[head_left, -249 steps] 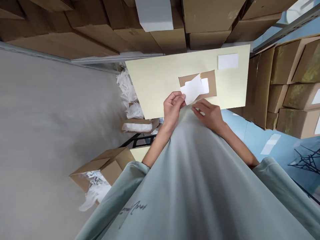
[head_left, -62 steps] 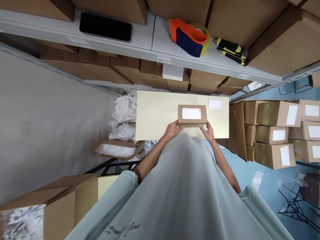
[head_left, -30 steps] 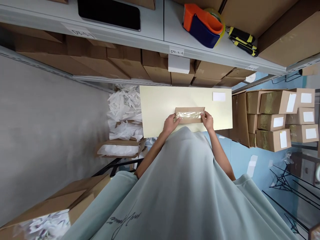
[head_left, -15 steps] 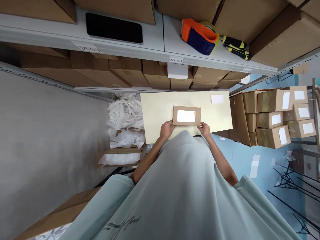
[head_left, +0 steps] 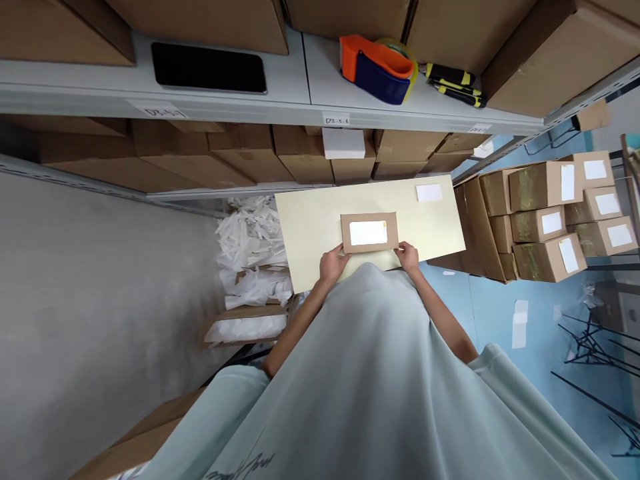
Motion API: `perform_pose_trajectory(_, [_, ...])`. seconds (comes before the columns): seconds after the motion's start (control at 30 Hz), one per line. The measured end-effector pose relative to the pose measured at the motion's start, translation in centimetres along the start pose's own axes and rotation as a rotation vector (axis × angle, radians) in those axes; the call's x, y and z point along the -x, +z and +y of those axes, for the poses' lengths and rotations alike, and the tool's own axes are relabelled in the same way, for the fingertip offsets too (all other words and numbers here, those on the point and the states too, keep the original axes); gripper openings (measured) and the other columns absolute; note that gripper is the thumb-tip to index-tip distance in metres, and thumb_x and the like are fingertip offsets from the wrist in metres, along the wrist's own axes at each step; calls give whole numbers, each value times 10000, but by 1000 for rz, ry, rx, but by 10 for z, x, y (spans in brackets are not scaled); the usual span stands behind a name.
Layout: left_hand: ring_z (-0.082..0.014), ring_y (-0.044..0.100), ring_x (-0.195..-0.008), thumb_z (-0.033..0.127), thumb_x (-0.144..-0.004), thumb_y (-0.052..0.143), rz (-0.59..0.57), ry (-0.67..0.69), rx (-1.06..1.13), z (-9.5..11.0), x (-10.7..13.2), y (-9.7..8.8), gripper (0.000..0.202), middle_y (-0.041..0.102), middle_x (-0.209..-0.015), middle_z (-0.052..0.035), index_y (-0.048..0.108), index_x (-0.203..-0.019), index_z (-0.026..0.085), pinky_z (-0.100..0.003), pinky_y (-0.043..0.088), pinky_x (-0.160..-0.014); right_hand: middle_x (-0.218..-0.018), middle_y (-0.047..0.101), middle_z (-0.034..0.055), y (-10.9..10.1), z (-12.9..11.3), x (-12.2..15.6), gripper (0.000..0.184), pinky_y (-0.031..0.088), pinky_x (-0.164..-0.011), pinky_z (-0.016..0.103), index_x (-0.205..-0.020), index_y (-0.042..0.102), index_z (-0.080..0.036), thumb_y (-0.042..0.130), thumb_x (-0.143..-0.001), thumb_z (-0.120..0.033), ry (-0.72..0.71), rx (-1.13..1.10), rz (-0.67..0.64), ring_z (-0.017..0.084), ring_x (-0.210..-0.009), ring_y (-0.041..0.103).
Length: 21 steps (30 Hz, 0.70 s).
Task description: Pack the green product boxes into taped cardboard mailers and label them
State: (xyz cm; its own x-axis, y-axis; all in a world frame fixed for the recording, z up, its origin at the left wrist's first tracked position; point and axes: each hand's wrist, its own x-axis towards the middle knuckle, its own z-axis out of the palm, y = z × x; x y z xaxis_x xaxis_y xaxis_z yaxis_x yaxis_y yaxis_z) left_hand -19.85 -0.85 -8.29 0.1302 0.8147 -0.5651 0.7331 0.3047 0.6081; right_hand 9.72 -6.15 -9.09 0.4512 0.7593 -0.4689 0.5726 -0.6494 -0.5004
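A small brown cardboard box (head_left: 393,232) lies flat on a pale yellow board (head_left: 311,230), with a white label (head_left: 369,233) on its upper face. At its near left corner, my left hand (head_left: 333,264) is closed with thumb and fingers on the edge. My right hand (head_left: 408,257) pinches the near right corner. Parts of the fingertips are hidden by the box. Towards the board's far right corner lies a small white slip (head_left: 429,193).
A grey shelf (head_left: 285,93) ahead holds a black phone (head_left: 209,68), an orange and blue tape dispenser (head_left: 377,69), yellow-black cutters (head_left: 455,83) and cartons. Labelled boxes (head_left: 537,223) are stacked at right. White packing material (head_left: 253,233) lies left of the board.
My view has turned slightly, so the shelf items sit further left and lower in the picture. Both hands stay at the box's near corners, and the box remains on the board.
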Motion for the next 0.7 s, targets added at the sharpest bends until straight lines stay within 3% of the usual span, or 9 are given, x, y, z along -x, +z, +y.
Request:
perform_pose_trajectory(0.33, [-307, 845, -1132, 319, -1025, 747, 21, -18, -27, 1, 2, 5, 541, 908, -1094, -90, 753, -1559, 231, -327, 588, -999, -1283, 884, 52, 2, 9, 4, 237, 618, -1037, 354, -1083, 810, -269, 649, -949, -159, -7, 5, -24, 249, -1091, 842])
perform_pose_trajectory(0.53, [-332, 846, -1137, 323, -1021, 748, 37, -14, -32, 1, 1, 7, 537, 908, -1087, -101, 763, -1548, 221, -340, 592, -983, -1155, 902, 38, 0, 12, 5, 237, 622, -1002, 330, -1125, 816, -273, 661, -977, -172, -19, 11, -45, 236, -1044, 844])
perform_pose_trajectory(0.7, [-326, 848, -1150, 304, -1013, 740, 42, -18, -3, -1, 0, 10, 539, 906, -1123, -111, 763, -1543, 211, -341, 590, -1006, -1196, 897, 34, -1, 12, 6, 277, 626, -980, 326, -1195, 825, -287, 660, -1000, -181, -22, 27, -76, 229, -1017, 831])
